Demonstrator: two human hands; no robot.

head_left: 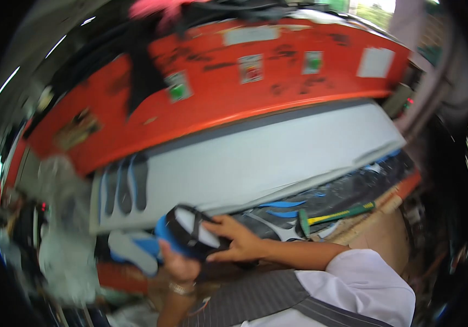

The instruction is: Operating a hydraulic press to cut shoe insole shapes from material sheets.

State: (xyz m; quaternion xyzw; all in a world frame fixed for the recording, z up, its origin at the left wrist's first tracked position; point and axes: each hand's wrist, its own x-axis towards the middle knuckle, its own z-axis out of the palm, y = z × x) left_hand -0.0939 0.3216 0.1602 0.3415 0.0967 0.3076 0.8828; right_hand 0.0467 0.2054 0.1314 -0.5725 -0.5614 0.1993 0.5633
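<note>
1. Head view: a black, blue and pale-grey bundle (193,228) is held between the two hands, directly left of the right hand and just beyond the left.
2. Its right side is gripped by the right hand (238,240), the fingers laid over its edge.
3. Its lower left side is clasped by the left hand (180,265), whose fingers are blurred and partly hidden.
4. Grey-and-blue sole-shaped pieces (134,248) are seen just left of the left hand.
5. Beyond both hands, a white sheet (245,169) is spread.
6. To the right of the right hand, a green hammer (348,212) is laid.
</note>
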